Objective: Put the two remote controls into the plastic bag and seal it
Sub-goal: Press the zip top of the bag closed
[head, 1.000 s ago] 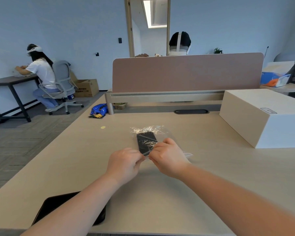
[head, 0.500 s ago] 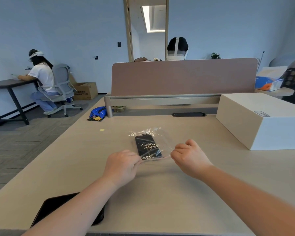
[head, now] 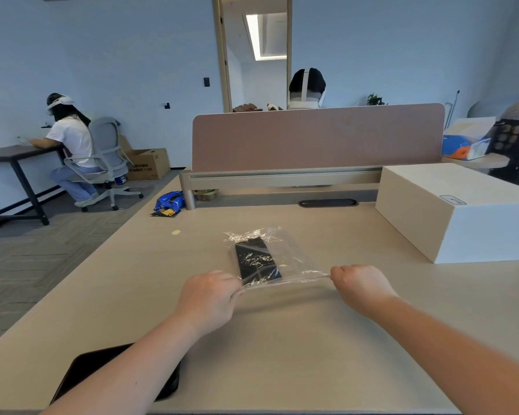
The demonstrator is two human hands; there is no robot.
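Pinching plastic bag (label on white box unreadable).

Pale blue walls; grey carpet floor. Wood-framed doorway, ceiling light beyond. Beige tabletop with mauve divider screen. Dark side desk, grey swivel chair, cardboard box.
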